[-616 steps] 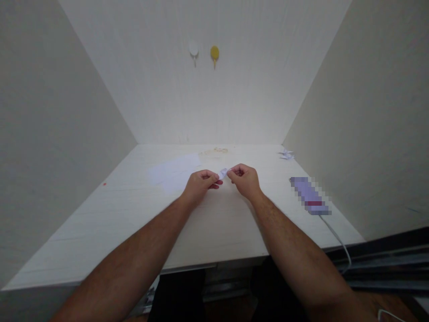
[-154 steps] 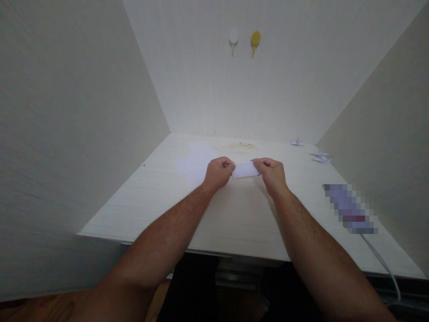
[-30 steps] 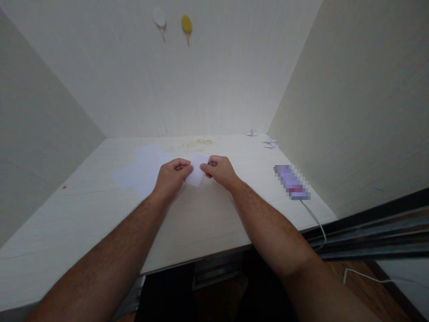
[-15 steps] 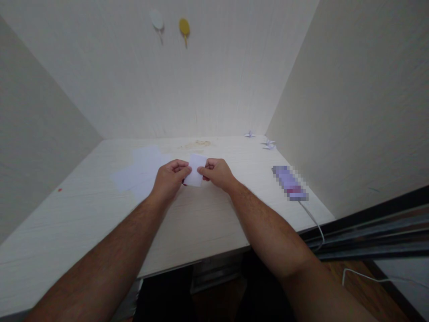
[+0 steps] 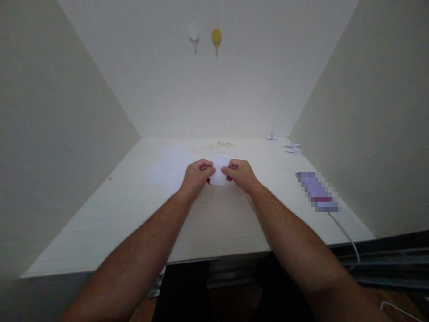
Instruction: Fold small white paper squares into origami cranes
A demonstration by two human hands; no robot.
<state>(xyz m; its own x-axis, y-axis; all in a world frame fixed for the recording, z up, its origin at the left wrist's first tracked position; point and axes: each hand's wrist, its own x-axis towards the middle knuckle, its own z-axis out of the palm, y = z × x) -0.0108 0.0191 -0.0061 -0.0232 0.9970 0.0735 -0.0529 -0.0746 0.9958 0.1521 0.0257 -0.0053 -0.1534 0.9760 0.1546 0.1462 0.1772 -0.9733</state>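
Note:
A small white piece of paper (image 5: 220,176) is held upright between my two hands, above the middle of the table. My left hand (image 5: 198,175) pinches its left edge, thumb in front and fingers behind. On the opposite edge, my right hand (image 5: 241,173) grips with its thumb pressed on the face of the paper. Whether the piece is folded cannot be made out clearly. Several white paper sheets (image 5: 170,165) lie spread on the table to the left, partly behind my left hand.
Folded paper cranes (image 5: 292,148) stand at the back right of the white table (image 5: 221,223). A blurred-out phone (image 5: 317,191) with a white cable (image 5: 345,232) lies near the right wall. Two hooks, one white (image 5: 193,33) and one yellow (image 5: 216,36), are on the back wall.
The whole view has swung left, so everything appears further right. Both hands keep hold of the paper, which sits slightly straighter between them.

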